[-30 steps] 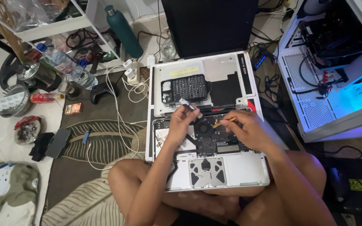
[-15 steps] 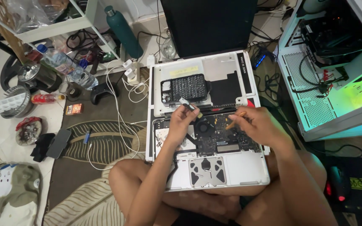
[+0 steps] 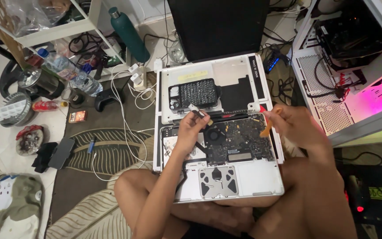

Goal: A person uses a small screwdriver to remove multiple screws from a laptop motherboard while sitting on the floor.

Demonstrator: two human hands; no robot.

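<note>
Laptop (image 3: pixel 226 177) lies opened on lap above rug (image 3: pixel 107 150).

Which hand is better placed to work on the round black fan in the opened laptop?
Left. The left hand hovers just beside the round black fan, small brush in its fingers; the right hand holds an orange tool at the laptop's right edge.

We see the opened laptop (image 3: pixel 226 181) as matt silver metal around a dark, rough-looking circuit board (image 3: pixel 239 139), its detached bottom cover (image 3: pixel 208 73) dull grey metal with matt black patches, and beyond the rug's far edge a smooth teal bottle (image 3: pixel 129 33) with a satin sheen.
</note>
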